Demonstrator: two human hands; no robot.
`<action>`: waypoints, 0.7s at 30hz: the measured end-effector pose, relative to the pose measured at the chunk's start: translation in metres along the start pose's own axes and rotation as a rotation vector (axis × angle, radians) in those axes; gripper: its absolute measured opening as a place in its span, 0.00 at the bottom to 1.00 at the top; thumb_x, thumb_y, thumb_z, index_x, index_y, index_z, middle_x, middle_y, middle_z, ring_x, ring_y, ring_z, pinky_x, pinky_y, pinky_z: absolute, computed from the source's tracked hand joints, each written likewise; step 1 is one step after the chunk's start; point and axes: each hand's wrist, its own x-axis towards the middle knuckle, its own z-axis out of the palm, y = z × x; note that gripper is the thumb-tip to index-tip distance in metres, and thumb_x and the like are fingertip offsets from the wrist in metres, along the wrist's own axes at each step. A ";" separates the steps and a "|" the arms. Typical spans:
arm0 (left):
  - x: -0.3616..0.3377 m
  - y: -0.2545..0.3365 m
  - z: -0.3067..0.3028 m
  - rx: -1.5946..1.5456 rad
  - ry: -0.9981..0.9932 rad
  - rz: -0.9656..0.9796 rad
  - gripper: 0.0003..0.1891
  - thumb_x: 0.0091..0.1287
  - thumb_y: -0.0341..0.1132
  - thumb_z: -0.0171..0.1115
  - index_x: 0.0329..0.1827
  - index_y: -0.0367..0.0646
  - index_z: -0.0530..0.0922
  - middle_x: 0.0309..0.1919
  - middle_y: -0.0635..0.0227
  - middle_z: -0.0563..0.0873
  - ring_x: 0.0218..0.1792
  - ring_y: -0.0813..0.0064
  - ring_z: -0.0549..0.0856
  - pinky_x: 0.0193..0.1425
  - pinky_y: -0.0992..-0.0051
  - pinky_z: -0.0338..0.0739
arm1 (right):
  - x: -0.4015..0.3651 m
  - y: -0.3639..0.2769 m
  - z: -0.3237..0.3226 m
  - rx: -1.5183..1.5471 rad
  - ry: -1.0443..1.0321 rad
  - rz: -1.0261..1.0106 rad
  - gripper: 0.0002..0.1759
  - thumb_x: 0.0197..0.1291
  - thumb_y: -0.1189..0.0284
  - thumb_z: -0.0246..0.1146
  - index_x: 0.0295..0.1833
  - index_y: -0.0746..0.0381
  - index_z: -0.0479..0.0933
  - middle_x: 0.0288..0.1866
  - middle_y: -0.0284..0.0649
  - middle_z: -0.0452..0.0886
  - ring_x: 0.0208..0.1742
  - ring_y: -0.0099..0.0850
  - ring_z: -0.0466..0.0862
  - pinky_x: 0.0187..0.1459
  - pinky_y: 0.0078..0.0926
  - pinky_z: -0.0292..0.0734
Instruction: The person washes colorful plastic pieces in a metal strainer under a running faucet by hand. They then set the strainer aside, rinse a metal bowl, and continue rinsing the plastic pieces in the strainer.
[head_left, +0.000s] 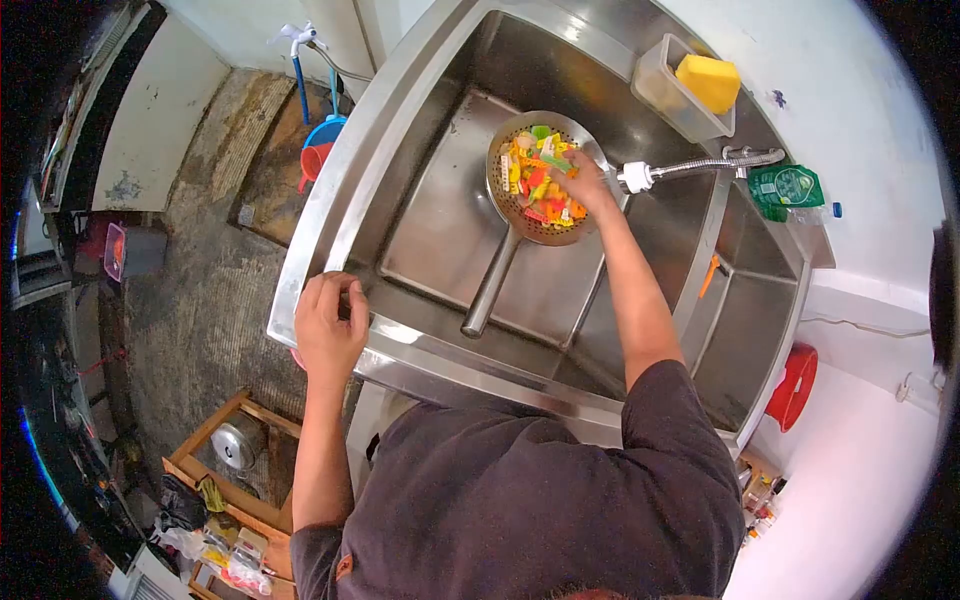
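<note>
is a steel sink (pixel 322 225); bears a strainer (pixel 545 236) in the large basin (pixel 440 225), orange object (pixel 708 277) in the small basin (pixel 745 310), tub (pixel 664 92) on the rim (pixel 625 30).

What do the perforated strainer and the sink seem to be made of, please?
Perforated strainer: probably metal, satin-finished, judging by its grey sheen and glint along its handle.
Sink: likely stainless steel, smooth and semi-gloss, given its silvery rim and blurred reflections.

A kitchen, by the steel sink (pixel 440 220), flexible-necked tap (pixel 690 165), long-handled strainer (pixel 492 285) and yellow sponge (pixel 708 83).
</note>
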 end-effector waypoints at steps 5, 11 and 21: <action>0.000 -0.002 0.002 0.015 0.007 0.016 0.02 0.64 0.25 0.64 0.38 0.38 0.80 0.37 0.59 0.84 0.37 0.56 0.83 0.41 0.62 0.77 | -0.027 0.009 0.050 -0.566 0.154 -0.130 0.58 0.47 0.47 0.75 0.80 0.58 0.57 0.79 0.57 0.58 0.78 0.52 0.62 0.76 0.43 0.60; 0.000 0.002 0.001 0.016 0.001 0.002 0.02 0.64 0.25 0.64 0.38 0.38 0.80 0.36 0.59 0.84 0.37 0.57 0.83 0.41 0.63 0.77 | -0.004 0.042 0.073 -0.251 0.231 0.008 0.48 0.50 0.62 0.72 0.77 0.60 0.61 0.75 0.58 0.65 0.75 0.54 0.66 0.73 0.46 0.65; 0.000 0.001 0.001 0.013 0.017 0.021 0.02 0.64 0.25 0.64 0.38 0.38 0.79 0.36 0.60 0.84 0.36 0.57 0.83 0.42 0.62 0.76 | -0.001 0.017 0.008 0.601 -0.008 0.191 0.30 0.59 0.78 0.66 0.68 0.67 0.72 0.60 0.46 0.81 0.55 0.35 0.85 0.53 0.33 0.84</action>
